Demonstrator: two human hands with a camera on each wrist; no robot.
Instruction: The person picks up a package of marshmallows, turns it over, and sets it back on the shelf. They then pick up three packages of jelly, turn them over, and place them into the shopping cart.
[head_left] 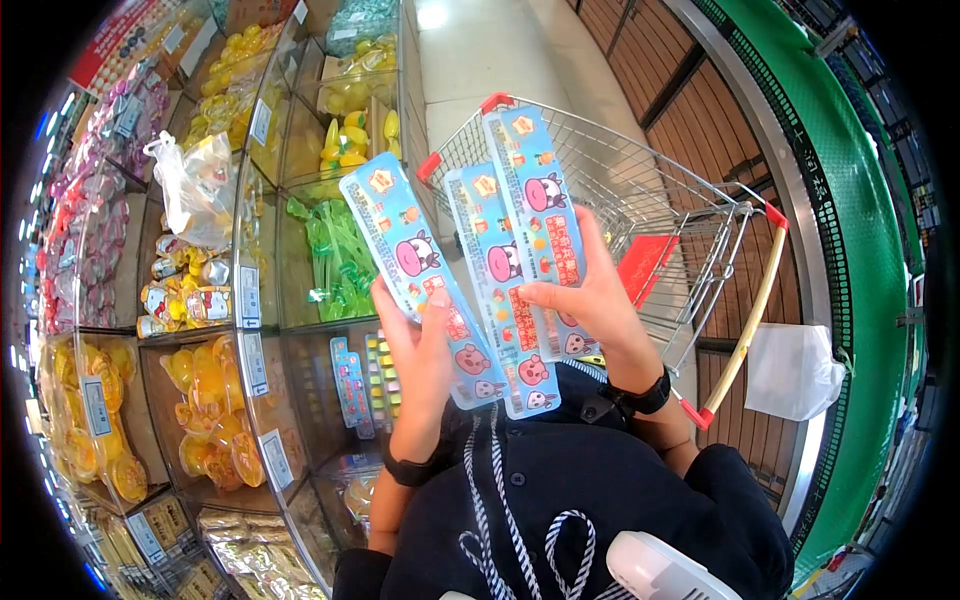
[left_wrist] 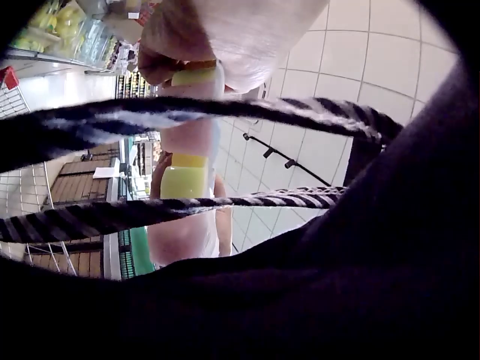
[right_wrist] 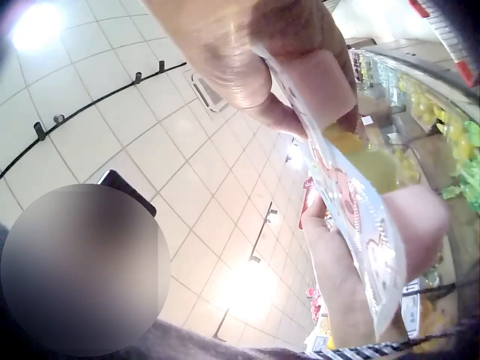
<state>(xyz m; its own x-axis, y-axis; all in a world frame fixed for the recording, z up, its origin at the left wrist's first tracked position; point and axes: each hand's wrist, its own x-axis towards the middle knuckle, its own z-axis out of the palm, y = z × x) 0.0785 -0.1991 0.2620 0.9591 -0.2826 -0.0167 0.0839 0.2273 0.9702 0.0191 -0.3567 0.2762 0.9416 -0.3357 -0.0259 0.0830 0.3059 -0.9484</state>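
Observation:
My left hand (head_left: 415, 345) grips a long blue strip pack of jelly cups (head_left: 385, 205), thumb across its printed front. Two more strip packs, a middle one (head_left: 470, 205) and a right one (head_left: 522, 150), overlap in my right hand (head_left: 602, 300), which pinches them with the thumb in front. Cow, pig and rabbit cartoons decorate all three fronts. Pink and yellow cups bulge from the back of a pack (left_wrist: 180, 240) in the left wrist view. In the right wrist view, a pack's pale printed face (right_wrist: 345, 187) stands edge-on below the fingers.
Shelf bins on the left hold green packets (head_left: 335, 255), orange jelly cups (head_left: 215, 410) and yellow packs. Similar blue strips (head_left: 350, 385) stand in a lower bin. A wire shopping cart (head_left: 680, 230) stands ahead right, beside a green-edged counter. A plastic bag (head_left: 195, 185) hangs at the shelf.

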